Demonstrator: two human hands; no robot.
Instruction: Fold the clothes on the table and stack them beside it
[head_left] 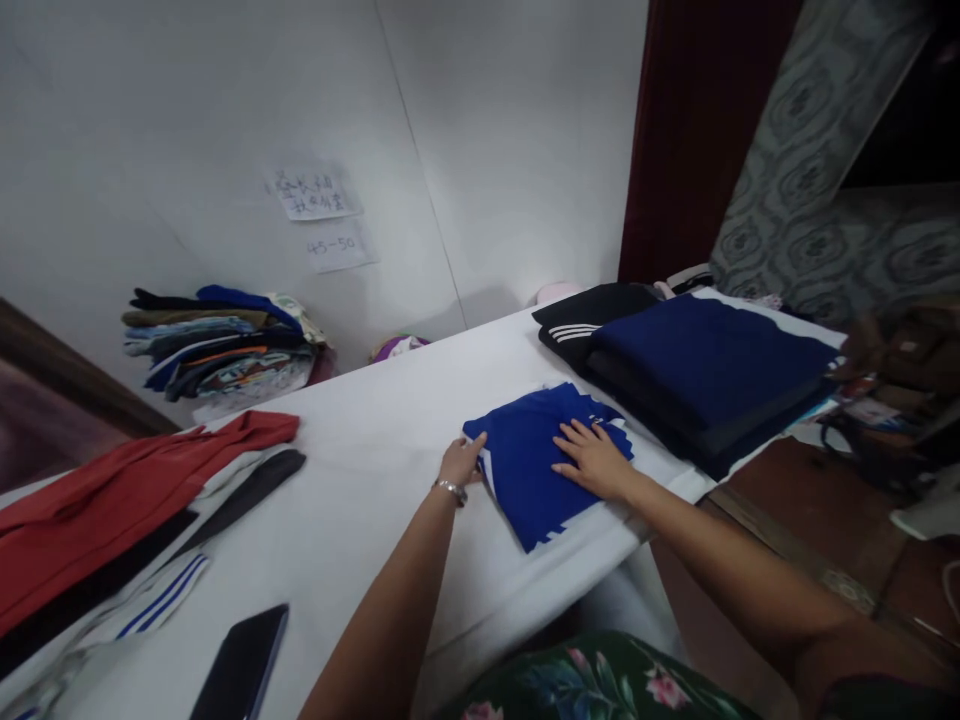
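Observation:
A folded blue garment (525,455) with white showing along its edges lies on the white-covered table. At its left edge is my left hand (460,464), wearing a silver bracelet. The thumb rests on top of the cloth and the fingers are partly hidden behind the edge, pinching it. My right hand (598,462) lies flat on the garment's right part, fingers spread. The kind of garment cannot be made out in this folded state.
A stack of dark blue and black clothes (709,360) stands at the right. Red clothing (150,480) and other garments lie at the left, near a phone (241,660). Behind the table is another clothes pile (225,345) against the wall, below handwritten paper notes (315,195).

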